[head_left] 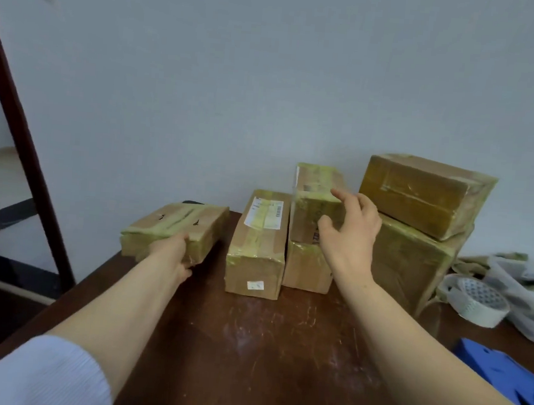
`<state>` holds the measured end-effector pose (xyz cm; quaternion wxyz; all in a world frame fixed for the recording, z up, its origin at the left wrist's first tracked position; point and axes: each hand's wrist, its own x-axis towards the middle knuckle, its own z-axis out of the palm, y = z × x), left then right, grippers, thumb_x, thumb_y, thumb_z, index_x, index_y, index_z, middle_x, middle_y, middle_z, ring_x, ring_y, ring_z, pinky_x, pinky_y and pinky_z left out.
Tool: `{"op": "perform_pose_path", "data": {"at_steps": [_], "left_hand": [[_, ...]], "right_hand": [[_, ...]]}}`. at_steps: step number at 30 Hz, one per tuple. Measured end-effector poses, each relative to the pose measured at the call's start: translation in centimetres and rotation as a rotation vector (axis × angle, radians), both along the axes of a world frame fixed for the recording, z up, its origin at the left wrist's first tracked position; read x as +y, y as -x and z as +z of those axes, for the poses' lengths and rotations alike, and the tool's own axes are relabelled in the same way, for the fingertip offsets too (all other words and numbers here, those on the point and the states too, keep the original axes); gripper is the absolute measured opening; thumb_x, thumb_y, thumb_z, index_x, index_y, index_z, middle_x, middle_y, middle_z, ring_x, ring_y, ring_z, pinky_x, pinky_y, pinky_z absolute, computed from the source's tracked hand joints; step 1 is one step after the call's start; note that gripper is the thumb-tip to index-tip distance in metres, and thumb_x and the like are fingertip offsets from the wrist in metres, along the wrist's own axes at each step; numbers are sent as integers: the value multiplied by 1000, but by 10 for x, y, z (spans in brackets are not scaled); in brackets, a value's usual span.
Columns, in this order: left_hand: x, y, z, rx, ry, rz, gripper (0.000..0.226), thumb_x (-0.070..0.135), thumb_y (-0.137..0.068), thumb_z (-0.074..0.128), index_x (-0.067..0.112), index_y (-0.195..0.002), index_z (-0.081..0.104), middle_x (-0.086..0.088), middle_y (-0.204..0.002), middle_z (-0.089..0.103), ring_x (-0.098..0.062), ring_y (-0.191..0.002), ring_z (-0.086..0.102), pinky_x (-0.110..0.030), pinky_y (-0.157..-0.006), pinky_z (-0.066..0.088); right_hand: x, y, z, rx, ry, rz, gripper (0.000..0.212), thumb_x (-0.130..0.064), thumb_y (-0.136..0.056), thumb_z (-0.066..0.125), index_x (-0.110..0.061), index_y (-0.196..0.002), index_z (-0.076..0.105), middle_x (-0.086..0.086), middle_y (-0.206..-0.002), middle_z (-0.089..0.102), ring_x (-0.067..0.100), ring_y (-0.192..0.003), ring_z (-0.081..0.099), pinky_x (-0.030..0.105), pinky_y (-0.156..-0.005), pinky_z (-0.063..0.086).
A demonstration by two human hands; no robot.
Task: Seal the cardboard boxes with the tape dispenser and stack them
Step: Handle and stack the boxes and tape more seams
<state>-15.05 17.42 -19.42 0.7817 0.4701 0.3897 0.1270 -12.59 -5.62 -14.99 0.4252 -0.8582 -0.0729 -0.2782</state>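
My left hand [177, 256] grips the near end of a flat taped cardboard box [174, 227], held tilted above the table's left edge. A long taped box with a shipping label [257, 243] lies on the table beside it. Right of that, a small taped box [316, 193] sits on another small box [307, 267]. My right hand [350, 228] hovers with spread fingers at the upper small box, touching or nearly touching its right side. Further right, a taped box [423, 192] is stacked on a larger box [411, 264]. A blue tape dispenser [507, 378] lies at the right edge.
The dark wooden table [264, 346] has bare scratched surface in front of the boxes. A roll of tape [478, 299] and crumpled plastic bags [527, 286] lie at the right. A grey wall stands behind the boxes; a dark door frame [24, 138] is at the left.
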Motion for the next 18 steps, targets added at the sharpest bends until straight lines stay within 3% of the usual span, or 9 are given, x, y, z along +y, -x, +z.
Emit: {"op": "perform_pose_path", "data": {"at_steps": [2, 4, 9, 14, 18], "left_hand": [[-4, -10, -11, 72, -19, -78, 57, 27, -92, 61, 6, -140, 37, -15, -138, 48, -38, -118, 52, -53, -103, 35], [-14, -16, -13, 118, -96, -163, 65, 37, -95, 54, 9, -147, 27, -16, -151, 31, -34, -136, 34, -49, -109, 30], [-37, -24, 0, 124, -504, -297, 64, 53, -97, 33, 21, -151, 20, -5, -157, 20, -29, -143, 18, -47, -116, 18], [-96, -18, 29, -57, -1077, -263, 60, 48, -95, 41, 24, -149, 28, -5, -159, 13, -22, -146, 1, -42, -116, 6], [-149, -16, 46, -323, -1392, -343, 64, 34, -92, 52, 24, -149, 26, 0, -159, 8, -17, -145, -1, -40, -118, 12]], "right_hand": [[-3, -2, -7, -8, 20, 4, 42, -11, -89, 53, -26, -128, 50, 4, -147, 26, 19, -136, 18, 21, -90, 21], [-4, -5, -13, -13, 45, 7, 43, -11, -90, 53, -25, -131, 50, 3, -149, 23, 20, -137, 18, 19, -92, 21], [-9, -6, -21, -17, 30, 55, 53, -9, -92, 50, -29, -140, 41, -3, -157, 12, 16, -143, 10, 18, -96, 20], [-34, 7, -31, 30, -25, -27, 52, -14, -92, 53, -22, -141, 38, 2, -154, 19, 15, -143, 13, 11, -90, 17], [-72, 8, -29, -63, -148, -207, 50, -14, -89, 58, -20, -136, 42, 7, -146, 27, 20, -137, 23, 16, -97, 18]]}}
